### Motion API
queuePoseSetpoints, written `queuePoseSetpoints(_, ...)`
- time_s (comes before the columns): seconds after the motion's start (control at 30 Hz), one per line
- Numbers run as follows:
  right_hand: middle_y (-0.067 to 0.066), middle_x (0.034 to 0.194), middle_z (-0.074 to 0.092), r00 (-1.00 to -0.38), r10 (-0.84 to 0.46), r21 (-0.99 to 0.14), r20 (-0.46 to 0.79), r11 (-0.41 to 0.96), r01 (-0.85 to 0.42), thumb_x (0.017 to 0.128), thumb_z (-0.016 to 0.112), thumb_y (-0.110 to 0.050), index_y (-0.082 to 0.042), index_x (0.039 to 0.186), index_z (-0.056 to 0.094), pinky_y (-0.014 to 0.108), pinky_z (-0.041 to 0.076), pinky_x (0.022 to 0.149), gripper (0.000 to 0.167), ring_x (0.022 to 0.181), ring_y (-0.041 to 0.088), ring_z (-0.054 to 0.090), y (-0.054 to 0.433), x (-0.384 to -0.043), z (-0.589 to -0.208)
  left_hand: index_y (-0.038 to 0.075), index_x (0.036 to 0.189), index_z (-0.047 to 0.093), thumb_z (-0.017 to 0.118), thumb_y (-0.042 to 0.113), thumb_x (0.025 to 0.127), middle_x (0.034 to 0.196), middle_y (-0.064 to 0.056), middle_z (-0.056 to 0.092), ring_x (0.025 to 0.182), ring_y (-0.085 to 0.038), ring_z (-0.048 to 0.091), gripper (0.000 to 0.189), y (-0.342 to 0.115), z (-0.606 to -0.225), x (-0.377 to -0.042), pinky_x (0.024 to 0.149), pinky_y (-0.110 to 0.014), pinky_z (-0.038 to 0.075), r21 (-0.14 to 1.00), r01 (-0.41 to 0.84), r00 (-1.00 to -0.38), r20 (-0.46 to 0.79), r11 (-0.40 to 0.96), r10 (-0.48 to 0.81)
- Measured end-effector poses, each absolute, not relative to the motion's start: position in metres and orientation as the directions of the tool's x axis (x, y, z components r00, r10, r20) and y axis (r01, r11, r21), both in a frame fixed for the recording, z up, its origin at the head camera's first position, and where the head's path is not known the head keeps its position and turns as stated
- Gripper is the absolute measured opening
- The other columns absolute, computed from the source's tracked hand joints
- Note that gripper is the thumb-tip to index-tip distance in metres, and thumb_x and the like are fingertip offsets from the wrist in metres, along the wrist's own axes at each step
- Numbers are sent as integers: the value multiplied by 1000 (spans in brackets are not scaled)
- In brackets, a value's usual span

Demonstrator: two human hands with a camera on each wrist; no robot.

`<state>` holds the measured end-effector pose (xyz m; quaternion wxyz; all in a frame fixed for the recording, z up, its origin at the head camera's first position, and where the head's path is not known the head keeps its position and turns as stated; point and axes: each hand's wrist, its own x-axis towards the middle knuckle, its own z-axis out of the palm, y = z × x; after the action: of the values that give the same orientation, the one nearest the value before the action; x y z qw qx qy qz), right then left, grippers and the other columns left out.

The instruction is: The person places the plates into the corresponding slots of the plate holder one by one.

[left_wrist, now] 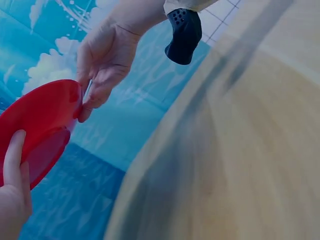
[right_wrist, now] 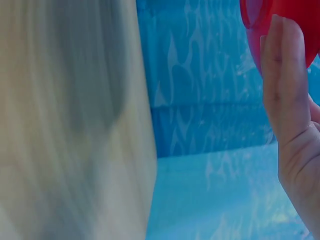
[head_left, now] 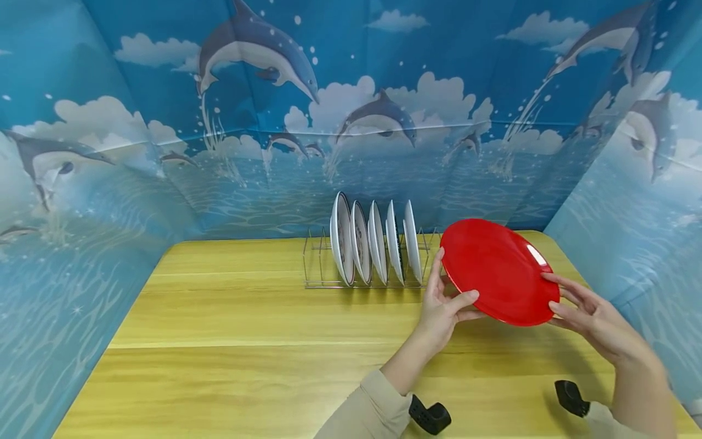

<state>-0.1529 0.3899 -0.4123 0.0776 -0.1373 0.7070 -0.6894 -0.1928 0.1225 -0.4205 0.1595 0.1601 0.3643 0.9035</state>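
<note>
A glossy red plate (head_left: 496, 274) is held up, tilted, over the right side of the table. My left hand (head_left: 443, 308) grips its left edge, thumb over the rim and fingers beneath. At the opposite edge my right hand (head_left: 598, 320) pinches the rim between thumb and fingers. In the left wrist view the plate's underside (left_wrist: 37, 120) shows, with left fingers against it. The right wrist view catches the right hand (right_wrist: 290, 95) with fingers reaching under the red plate (right_wrist: 297, 12), mostly cut off by the frame.
Left of the red plate, a wire dish rack (head_left: 320, 284) stands at the back of the wooden table (head_left: 236, 366). Several white plates (head_left: 343, 244) stand upright in it, side by side. Blue dolphin-print cloth (head_left: 263, 183) encloses the table's back and sides.
</note>
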Motion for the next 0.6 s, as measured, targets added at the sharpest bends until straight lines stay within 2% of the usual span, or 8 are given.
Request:
queuePoseSetpoints(0.07, -2, 133, 37, -944, -316, -995, 95, 12, -104, 95, 33, 8, -7, 144, 23, 33, 55, 79, 52, 104, 11, 57, 382, -157, -408, 38, 140, 30, 58, -3, 84, 123, -8, 45, 114, -26, 49, 74, 113, -415, -194, 73, -42, 53, 712, -155, -898, 188, -685, 398)
queuePoseSetpoints(0.2, -1, 127, 50, -919, -363, -988, 154, -74, -136, 95, 29, 9, -8, 144, 21, 34, 55, 77, 52, 102, 14, 59, 373, -166, -400, 37, 141, 28, 59, -2, 84, 123, -9, 44, 113, -27, 50, 76, 96, -405, -195, 73, -42, 54, 729, -106, -890, 233, -676, 392)
queuePoseSetpoints(0.37, 1, 118, 60, -918, -348, -978, 192, -146, -149, 97, 27, 6, -10, 142, 24, 33, 55, 76, 49, 97, 17, 63, 367, -179, -395, 34, 142, 25, 58, 0, 84, 131, -10, 40, 117, -29, 47, 76, 69, -390, -197, 74, -42, 54, 747, -33, -874, 301, -664, 382)
queuePoseSetpoints(0.6, -1, 113, 62, -928, -335, -986, 163, -93, -139, 97, 34, 4, -14, 140, 29, 28, 54, 80, 47, 95, 16, 63, 354, -208, -398, 37, 142, 23, 56, -3, 84, 138, -9, 34, 122, -32, 42, 79, 31, -370, -199, 76, -45, 53, 786, 35, -861, 337, -617, 382)
